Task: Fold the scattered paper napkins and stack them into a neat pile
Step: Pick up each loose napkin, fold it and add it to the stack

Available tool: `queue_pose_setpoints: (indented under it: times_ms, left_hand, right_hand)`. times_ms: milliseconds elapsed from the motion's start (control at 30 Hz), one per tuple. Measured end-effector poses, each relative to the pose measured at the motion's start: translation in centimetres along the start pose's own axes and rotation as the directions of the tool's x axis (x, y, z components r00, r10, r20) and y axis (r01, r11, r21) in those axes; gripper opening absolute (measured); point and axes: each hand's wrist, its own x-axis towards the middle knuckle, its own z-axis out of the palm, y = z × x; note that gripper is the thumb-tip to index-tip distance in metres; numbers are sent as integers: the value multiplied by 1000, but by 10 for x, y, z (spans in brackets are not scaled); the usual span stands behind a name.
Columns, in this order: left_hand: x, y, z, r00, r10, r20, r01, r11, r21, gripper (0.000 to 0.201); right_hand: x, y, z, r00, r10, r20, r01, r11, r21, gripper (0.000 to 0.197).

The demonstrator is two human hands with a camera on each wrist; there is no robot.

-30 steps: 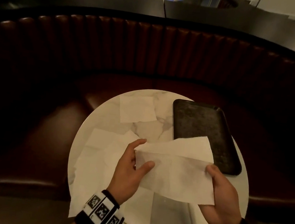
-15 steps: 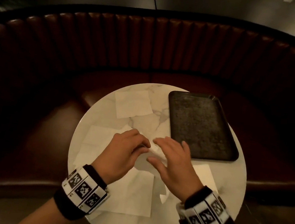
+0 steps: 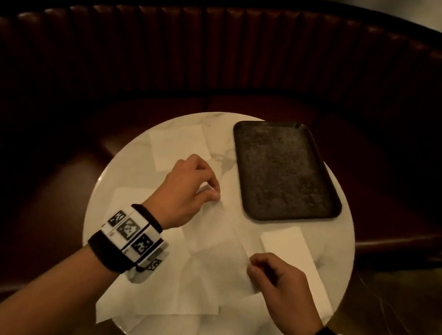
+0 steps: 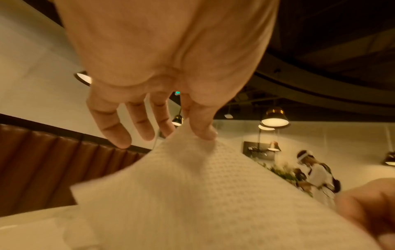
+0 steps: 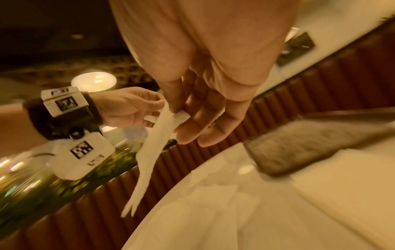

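Above the round white marble table (image 3: 330,197), the left hand (image 3: 186,191) pinches the far end of a thin white paper napkin (image 3: 226,240) between thumb and forefinger, while the right hand (image 3: 280,288) pinches its near end, fingers curled. The napkin hangs between them. A dark rectangular tray (image 3: 283,172) sits at two o'clock; a folded white napkin (image 3: 290,248) lies at four o'clock.

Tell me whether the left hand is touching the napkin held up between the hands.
Touching. The left wrist view shows the left hand pinching the top corner of the held napkin between thumb and fingers.
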Motion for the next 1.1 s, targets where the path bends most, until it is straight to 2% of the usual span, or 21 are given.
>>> queue_pose_setpoints:
  times_ms: [100, 167, 233, 300, 367, 467, 700, 867, 1033, 1100]
  left_hand:
    - [41, 16, 44, 981, 36, 191, -41, 999, 24, 7]
    - [64, 28, 83, 942, 28, 336, -30, 1000, -1, 9]
    - [82, 40, 128, 897, 13, 443, -15, 1000, 2, 11]
    - [96, 48, 170, 863, 10, 505, -22, 1000, 17, 14]
    - [107, 57, 205, 839, 5, 543, -44, 997, 58, 16]
    - [121, 71, 240, 836, 39, 547, -132, 982, 132, 18]
    - [144, 75, 273, 785, 126, 607, -358, 891, 278, 16]
    - [136, 62, 280, 817, 157, 555, -394, 854, 339, 28]
    - [116, 56, 261, 906, 143, 399, -251, 939, 234, 29]
    - [93, 43, 245, 938, 109, 329, -183, 962, 201, 31]
  right_hand:
    - [-11, 24, -16, 962, 272, -33, -257, 939, 228, 12]
    - [-19, 45, -31, 909, 415, -19, -383, 855, 348, 11]
    - [-25, 70, -46, 855, 519, -30, -470, 796, 382, 12]
    - [-26, 95, -59, 809, 581, -92, -523, 781, 341, 13]
    - [-24, 117, -69, 782, 603, -161, -572, 795, 201, 14]
    - [-17, 138, -82, 767, 604, -216, -622, 783, -16, 17]
    - [-7, 160, -80, 769, 605, -205, -638, 748, -183, 15]
    - [-3, 162, -77, 776, 596, -207, -630, 743, -226, 13]
    - [-5, 165, -75, 797, 551, -247, -603, 745, -284, 12]
    - [-6, 165, -71, 782, 559, -276, -623, 709, -330, 19]
